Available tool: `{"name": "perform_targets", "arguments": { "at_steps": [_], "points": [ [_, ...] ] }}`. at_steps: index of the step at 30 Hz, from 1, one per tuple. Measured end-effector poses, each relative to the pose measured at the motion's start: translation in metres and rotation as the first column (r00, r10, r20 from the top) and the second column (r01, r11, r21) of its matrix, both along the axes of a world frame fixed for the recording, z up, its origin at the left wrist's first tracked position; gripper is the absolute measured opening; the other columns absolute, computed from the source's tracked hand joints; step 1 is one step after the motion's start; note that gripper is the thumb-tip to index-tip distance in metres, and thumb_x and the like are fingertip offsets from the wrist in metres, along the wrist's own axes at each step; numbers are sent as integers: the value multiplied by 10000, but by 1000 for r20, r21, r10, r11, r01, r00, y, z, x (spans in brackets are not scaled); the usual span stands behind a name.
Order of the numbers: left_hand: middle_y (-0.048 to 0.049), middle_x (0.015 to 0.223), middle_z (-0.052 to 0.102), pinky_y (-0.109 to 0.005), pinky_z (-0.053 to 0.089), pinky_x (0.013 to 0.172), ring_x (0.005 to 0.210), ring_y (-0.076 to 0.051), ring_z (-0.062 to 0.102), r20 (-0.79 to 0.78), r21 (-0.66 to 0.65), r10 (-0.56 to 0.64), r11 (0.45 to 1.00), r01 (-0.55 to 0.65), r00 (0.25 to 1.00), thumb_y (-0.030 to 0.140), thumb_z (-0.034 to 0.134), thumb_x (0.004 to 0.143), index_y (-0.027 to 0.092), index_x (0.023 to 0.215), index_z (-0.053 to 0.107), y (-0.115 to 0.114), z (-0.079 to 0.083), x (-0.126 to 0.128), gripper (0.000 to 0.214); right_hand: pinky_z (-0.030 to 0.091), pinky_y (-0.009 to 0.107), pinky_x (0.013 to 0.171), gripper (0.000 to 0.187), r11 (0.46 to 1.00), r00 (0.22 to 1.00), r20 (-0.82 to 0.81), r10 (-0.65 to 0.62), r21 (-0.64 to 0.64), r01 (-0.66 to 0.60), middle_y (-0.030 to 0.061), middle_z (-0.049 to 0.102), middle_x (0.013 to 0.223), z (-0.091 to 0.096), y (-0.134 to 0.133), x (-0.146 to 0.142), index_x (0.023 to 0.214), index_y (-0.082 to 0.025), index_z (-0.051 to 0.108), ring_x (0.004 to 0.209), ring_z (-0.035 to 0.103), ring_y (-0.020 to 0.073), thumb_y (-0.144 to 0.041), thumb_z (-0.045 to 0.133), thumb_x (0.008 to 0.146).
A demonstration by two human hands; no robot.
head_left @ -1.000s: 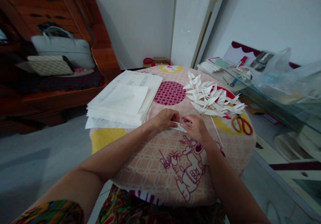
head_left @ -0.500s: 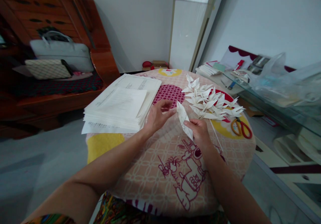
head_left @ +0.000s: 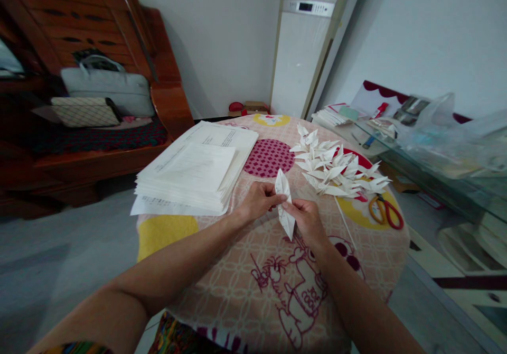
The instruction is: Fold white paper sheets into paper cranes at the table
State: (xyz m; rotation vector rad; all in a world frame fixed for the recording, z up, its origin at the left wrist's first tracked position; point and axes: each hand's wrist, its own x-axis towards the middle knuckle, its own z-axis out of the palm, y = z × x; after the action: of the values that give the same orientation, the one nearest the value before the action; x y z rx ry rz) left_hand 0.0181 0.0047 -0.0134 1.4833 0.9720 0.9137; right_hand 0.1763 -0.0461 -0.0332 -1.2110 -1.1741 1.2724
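Observation:
A folded piece of white paper [head_left: 283, 185], long and pointed at both ends, is held above the table between my two hands. My left hand [head_left: 259, 201] pinches its left edge near the middle, thumb in front. From the right, my right hand [head_left: 307, 217] grips the same paper with thumb and fingers. Beyond my right hand lies a heap of folded white paper cranes [head_left: 332, 164]. Left of my hands sits a thick stack of printed paper [head_left: 186, 179] with smaller sheets on top.
A patterned cloth [head_left: 222, 269] covers the round table. Scissors [head_left: 386, 211] with red and orange handles lie at its right edge, near a thin white stick [head_left: 345, 222]. A glass-topped cabinet [head_left: 420, 169] with a plastic bag stands at right, a wooden bench [head_left: 166, 100] at left.
My left hand has come in from beside the paper and now pinches it. The folded paper has turned more upright, while my right hand keeps its hold. The view has shifted slightly.

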Motion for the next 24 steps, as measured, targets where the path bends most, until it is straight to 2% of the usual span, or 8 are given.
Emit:
{"name": "perform_targets", "arguments": {
  "at_steps": [7, 10, 16, 20, 24],
  "points": [
    [26, 513, 552, -197, 333, 438, 434, -67, 458, 148, -115, -41, 992, 58, 988, 456, 816, 640, 119, 641, 644, -3, 0, 0, 378, 354, 255, 526, 250, 1000, 995, -97, 14, -9, -15, -20, 575, 558, -1, -3, -3, 643, -160, 695, 510, 470, 115, -387, 752, 731],
    [36, 487, 517, -195, 279, 426, 423, -52, 403, 162, -133, -32, 990, 54, 986, 432, 834, 615, 113, 598, 637, -3, -2, 1, 375, 325, 251, 509, 249, 999, 997, -76, 30, -20, -32, -28, 555, 543, -3, -3, -4, 649, -158, 697, 495, 448, 109, -387, 760, 726],
    [44, 514, 519, -198, 279, 459, 462, -47, 394, 235, -185, 83, 982, -39, 968, 367, 861, 563, 117, 575, 626, -5, 3, 3, 343, 344, 257, 505, 292, 993, 990, -122, 75, -78, -85, -29, 541, 532, -2, -5, -6, 599, -170, 642, 484, 456, 116, -408, 761, 718],
    [42, 553, 543, -206, 290, 466, 463, -49, 409, 285, -244, 163, 965, -93, 945, 348, 858, 554, 130, 597, 607, -1, 5, 3, 335, 364, 262, 505, 332, 987, 990, -82, 111, -107, -120, -15, 564, 534, -3, -7, -6, 577, -177, 631, 503, 490, 135, -449, 760, 715],
    [49, 536, 514, -212, 287, 465, 449, -49, 394, 316, -249, 234, 956, -158, 919, 371, 839, 586, 142, 585, 575, 3, 1, 2, 349, 347, 260, 486, 347, 984, 991, -58, 116, -131, -123, -15, 567, 518, -4, -5, -7, 574, -176, 647, 492, 487, 134, -477, 781, 684]
  ]
}}
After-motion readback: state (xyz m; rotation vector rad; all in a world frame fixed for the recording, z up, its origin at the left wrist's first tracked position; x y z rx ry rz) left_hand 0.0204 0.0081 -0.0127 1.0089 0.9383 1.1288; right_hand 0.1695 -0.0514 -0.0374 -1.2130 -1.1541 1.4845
